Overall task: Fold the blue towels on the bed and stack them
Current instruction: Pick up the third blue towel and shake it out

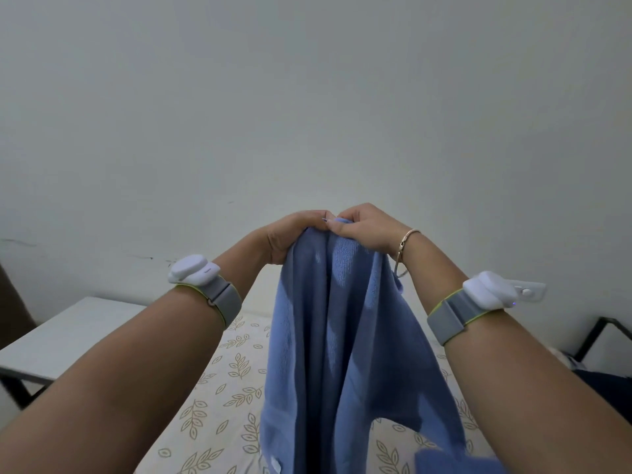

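A blue towel [342,336] hangs lengthwise in front of me, held up above the bed [219,398]. My left hand [290,234] and my right hand [362,227] meet at its top edge, both pinching the cloth, knuckles almost touching. The towel drapes down in long folds to the bottom of the view. A second bit of blue cloth [455,461] shows at the lower right edge; its shape is cut off. Each forearm carries a white sensor on a grey strap.
The bed has a cream sheet with a leaf print. A white table [68,333] with a dark frame stands to the left. A black metal frame [602,336] is at the right. A plain pale wall fills the upper view.
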`<act>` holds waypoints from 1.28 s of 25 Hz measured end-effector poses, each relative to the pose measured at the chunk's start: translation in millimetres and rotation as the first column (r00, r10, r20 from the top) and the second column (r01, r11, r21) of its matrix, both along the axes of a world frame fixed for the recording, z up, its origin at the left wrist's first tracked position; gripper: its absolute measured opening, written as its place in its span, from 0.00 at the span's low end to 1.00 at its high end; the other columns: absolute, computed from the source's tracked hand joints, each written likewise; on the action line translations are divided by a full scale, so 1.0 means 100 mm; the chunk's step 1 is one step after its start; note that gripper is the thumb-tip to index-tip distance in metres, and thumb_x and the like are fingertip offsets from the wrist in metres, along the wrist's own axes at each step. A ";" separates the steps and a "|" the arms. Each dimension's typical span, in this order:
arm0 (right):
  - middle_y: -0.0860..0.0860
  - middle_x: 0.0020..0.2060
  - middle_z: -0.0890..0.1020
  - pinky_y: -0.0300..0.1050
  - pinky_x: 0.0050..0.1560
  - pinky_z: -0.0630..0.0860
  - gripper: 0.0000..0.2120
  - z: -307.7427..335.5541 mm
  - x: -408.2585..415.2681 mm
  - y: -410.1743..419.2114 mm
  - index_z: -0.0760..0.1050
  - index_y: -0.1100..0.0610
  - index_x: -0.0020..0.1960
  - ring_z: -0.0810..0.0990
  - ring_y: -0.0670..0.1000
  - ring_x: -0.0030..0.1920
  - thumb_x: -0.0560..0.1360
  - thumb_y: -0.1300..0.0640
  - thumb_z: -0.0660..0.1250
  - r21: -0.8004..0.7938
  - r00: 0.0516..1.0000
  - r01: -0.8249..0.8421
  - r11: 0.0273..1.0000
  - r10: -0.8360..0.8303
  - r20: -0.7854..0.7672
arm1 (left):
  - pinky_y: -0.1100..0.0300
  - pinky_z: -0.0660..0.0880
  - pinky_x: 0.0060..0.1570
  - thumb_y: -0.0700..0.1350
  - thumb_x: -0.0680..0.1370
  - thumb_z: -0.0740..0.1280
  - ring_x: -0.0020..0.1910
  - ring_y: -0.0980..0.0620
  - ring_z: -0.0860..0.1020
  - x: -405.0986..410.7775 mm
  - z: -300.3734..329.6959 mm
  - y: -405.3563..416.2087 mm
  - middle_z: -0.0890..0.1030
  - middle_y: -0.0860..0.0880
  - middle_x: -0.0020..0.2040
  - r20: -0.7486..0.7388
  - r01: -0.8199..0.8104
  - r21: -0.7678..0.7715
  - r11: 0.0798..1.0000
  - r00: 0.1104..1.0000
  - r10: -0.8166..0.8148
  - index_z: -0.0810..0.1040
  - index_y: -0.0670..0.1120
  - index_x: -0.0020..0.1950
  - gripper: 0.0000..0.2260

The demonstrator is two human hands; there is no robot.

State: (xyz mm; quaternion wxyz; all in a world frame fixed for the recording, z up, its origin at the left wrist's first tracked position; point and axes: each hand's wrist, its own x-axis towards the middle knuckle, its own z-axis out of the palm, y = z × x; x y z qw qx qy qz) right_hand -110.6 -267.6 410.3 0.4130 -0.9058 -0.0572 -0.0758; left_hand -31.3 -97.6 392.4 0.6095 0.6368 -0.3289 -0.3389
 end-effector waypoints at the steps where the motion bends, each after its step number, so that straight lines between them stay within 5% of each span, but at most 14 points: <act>1: 0.47 0.28 0.64 0.41 0.32 0.59 0.21 0.01 -0.02 -0.03 0.65 0.52 0.29 0.62 0.48 0.29 0.76 0.47 0.68 0.016 0.999 0.029 0.999 -0.030 0.031 | 0.53 0.78 0.47 0.45 0.76 0.64 0.48 0.43 0.79 0.02 -0.01 0.00 0.81 0.39 0.50 0.027 0.000 0.043 0.999 1.000 -0.001 0.78 0.41 0.54 0.11; 3: 0.48 0.28 0.72 0.41 0.35 0.66 0.14 0.00 -0.03 -0.07 0.74 0.53 0.33 0.69 0.47 0.31 0.73 0.47 0.72 0.080 0.990 0.082 0.993 -0.091 0.105 | 0.53 0.79 0.48 0.45 0.77 0.66 0.49 0.44 0.80 0.03 -0.02 -0.01 0.81 0.39 0.52 0.077 -0.017 0.076 0.997 0.997 0.011 0.77 0.38 0.57 0.13; 6: 0.51 0.31 0.77 0.41 0.36 0.67 0.16 -0.09 -0.04 -0.11 0.76 0.60 0.44 0.71 0.48 0.32 0.71 0.48 0.74 0.170 0.985 0.107 0.980 -0.128 0.116 | 0.55 0.77 0.44 0.44 0.78 0.69 0.44 0.47 0.79 0.00 0.02 -0.07 0.80 0.43 0.45 0.176 -0.153 -0.028 0.988 0.972 0.156 0.77 0.44 0.47 0.05; 12: 0.52 0.41 0.84 0.47 0.46 0.81 0.15 -0.47 -0.14 -0.39 0.80 0.58 0.43 0.83 0.50 0.41 0.68 0.48 0.78 0.084 0.987 0.052 0.995 -0.038 -0.159 | 0.52 0.77 0.47 0.45 0.79 0.69 0.44 0.47 0.77 0.17 0.11 -0.13 0.79 0.46 0.44 0.153 -0.574 -0.270 0.773 0.767 0.623 0.77 0.49 0.40 0.08; 15: 0.56 0.47 0.86 0.52 0.52 0.82 0.18 -0.74 -0.21 -0.60 0.82 0.60 0.50 0.85 0.56 0.48 0.67 0.48 0.78 -0.025 0.950 0.043 0.999 -0.049 -0.308 | 0.54 0.77 0.47 0.45 0.79 0.69 0.42 0.49 0.77 0.33 0.10 0.00 0.79 0.47 0.43 0.048 -0.707 -0.308 0.637 0.657 0.752 0.76 0.49 0.41 0.07; 19: 0.52 0.43 0.85 0.47 0.49 0.80 0.09 -0.95 -0.25 -0.88 0.82 0.54 0.43 0.83 0.52 0.44 0.70 0.48 0.74 -0.358 0.879 0.013 0.934 -0.181 -0.441 | 0.58 0.76 0.42 0.43 0.79 0.68 0.38 0.53 0.76 0.48 0.07 0.17 0.77 0.50 0.39 -0.033 -0.757 -0.358 0.547 0.596 0.802 0.75 0.48 0.40 0.08; 21: 0.52 0.44 0.84 0.46 0.49 0.77 0.06 -1.05 -0.24 -1.01 0.81 0.54 0.45 0.81 0.52 0.44 0.74 0.52 0.71 -0.426 0.869 0.080 0.901 -0.272 -0.414 | 0.57 0.77 0.44 0.43 0.79 0.68 0.39 0.52 0.76 0.55 0.04 0.28 0.78 0.49 0.40 -0.065 -0.773 -0.366 0.519 0.577 0.814 0.75 0.48 0.40 0.08; 26: 0.56 0.36 0.74 0.45 0.38 0.65 0.09 -1.12 -0.10 -1.13 0.72 0.57 0.37 0.70 0.52 0.40 0.77 0.60 0.63 -0.167 0.879 0.432 0.886 -0.455 -0.140 | 0.57 0.77 0.45 0.45 0.80 0.67 0.40 0.52 0.75 0.65 -0.05 0.49 0.77 0.50 0.41 -0.101 -0.828 -0.333 0.451 0.507 0.856 0.75 0.49 0.41 0.08; 32: 0.54 0.29 0.71 0.43 0.36 0.71 0.13 -1.00 -0.06 -1.19 0.70 0.57 0.31 0.72 0.55 0.36 0.75 0.63 0.61 -0.216 0.795 0.566 0.796 -0.596 -0.115 | 0.62 0.77 0.41 0.44 0.81 0.66 0.39 0.54 0.75 0.75 -0.05 0.73 0.76 0.50 0.39 -0.187 -0.894 -0.325 0.307 0.379 0.906 0.73 0.49 0.41 0.09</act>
